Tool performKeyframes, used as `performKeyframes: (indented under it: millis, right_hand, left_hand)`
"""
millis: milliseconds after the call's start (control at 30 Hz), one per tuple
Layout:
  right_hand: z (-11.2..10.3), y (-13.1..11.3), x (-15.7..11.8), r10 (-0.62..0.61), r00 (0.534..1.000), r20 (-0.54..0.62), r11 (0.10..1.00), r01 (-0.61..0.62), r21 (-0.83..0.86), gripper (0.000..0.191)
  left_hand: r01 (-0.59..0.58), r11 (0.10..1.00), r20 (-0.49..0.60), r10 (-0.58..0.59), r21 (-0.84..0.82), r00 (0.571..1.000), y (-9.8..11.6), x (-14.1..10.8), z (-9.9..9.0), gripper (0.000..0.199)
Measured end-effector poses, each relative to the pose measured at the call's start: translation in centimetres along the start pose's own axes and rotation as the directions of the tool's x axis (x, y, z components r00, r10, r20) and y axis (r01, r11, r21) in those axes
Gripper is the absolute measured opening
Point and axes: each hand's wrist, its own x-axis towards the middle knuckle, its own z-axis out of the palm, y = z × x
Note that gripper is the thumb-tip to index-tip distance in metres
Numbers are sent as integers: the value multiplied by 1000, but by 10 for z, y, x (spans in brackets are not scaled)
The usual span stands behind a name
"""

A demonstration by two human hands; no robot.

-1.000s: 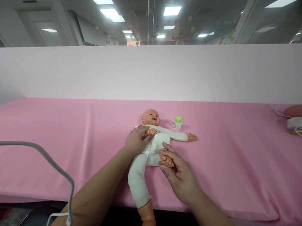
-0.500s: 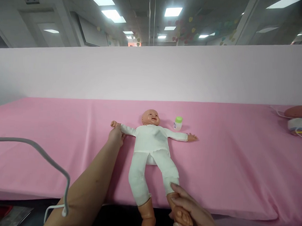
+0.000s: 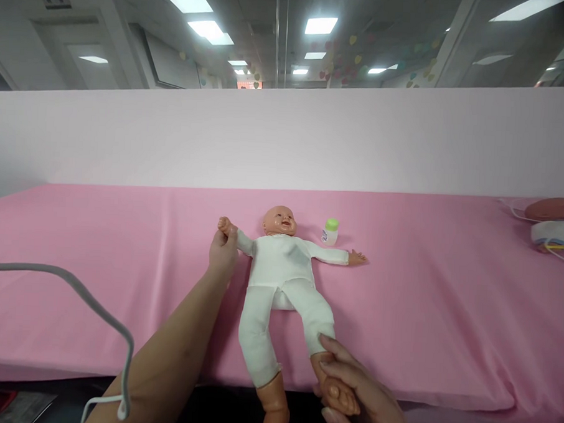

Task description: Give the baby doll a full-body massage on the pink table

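Note:
A baby doll [image 3: 284,261] with a white cloth body lies face up on the pink sheet [image 3: 423,292], its head toward the back wall. My left hand [image 3: 223,251] is closed around the doll's forearm on the left side, just below its small fist, and holds that arm bent up a little. My right hand [image 3: 358,389] grips the doll's lower leg and foot on the right side, with the fingers over the ankle and the thumb under the foot. The doll's other leg hangs past the sheet's front edge. Its other arm lies stretched out to the right.
Beside the doll's head stands a small bottle [image 3: 330,232] with a green cap. At the far right lie a brown rounded object [image 3: 553,209] and a white item [image 3: 556,233] with cords. A grey cable [image 3: 82,288] arches across the lower left. A white wall [image 3: 285,143] borders the back.
My left hand has lifted the doll's forearm and moved it up and slightly right, so the arm bends closer to the head. My right hand keeps its hold on the leg.

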Motion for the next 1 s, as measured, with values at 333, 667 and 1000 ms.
performKeyframes:
  millis: [333, 667, 1000]
  right_hand:
    - [3, -20, 89, 84, 996, -25, 994, -82, 70, 35]
    - [13, 5, 125, 122, 992, -8, 990, -121, 78, 36]
    - [-2, -22, 61, 100, 994, -30, 987, -96, 129, 35]
  left_hand:
    - [-569, 716, 525, 328, 403, 785, 0, -48, 29, 34]
    - [-541, 736, 553, 272, 408, 787, -1, -45, 26, 37]
    - [-88, 981, 122, 68, 171, 990, 2, -10, 3, 19]
